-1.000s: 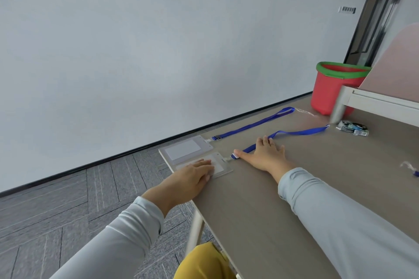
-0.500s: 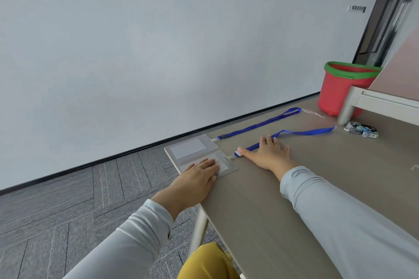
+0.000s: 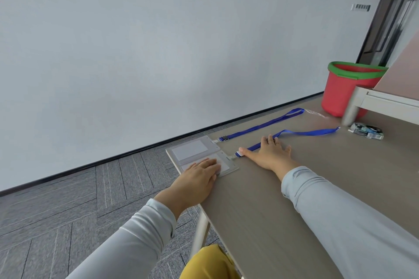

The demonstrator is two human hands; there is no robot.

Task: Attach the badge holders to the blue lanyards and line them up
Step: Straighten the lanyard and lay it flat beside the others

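**A:** What is hiding or getting cut off in the head view?

**B:** The left hand (image 3: 199, 175) is covering much of the near badge holder (image 3: 226, 166), so only its right part is showing. The right hand (image 3: 271, 154) is lying across the near lanyard (image 3: 306, 132) and hiding a stretch of strap. The joint between that strap and its holder is looking too small to tell whether it is latched. A white frame (image 3: 385, 103) is cutting across the red bucket (image 3: 340, 95), and the print on the small packet (image 3: 367, 131) beside it is reading as blur

**A:** What is differing from half a second ago?

**B:** Very little. Both hands are staying where they were on the holder and the strap. Only the camera is drifting slightly, so the bucket is sitting a little differently in the picture

**A:** How are the hands lying?

**B:** The left one is pressing flat on the near holder, palm down, fingers straight and close together, gripping nothing. The right one is resting palm down on the table (image 3: 260, 210), fingers spread wide over the strap, thumb reaching towards the strap's blue end, also gripping nothing

**A:** And the other pieces?

**B:** The far badge holder (image 3: 192, 149) is lying just beside the near one at the table's corner. The far lanyard (image 3: 260, 125) is stretching from it towards the bucket, roughly alongside the near one
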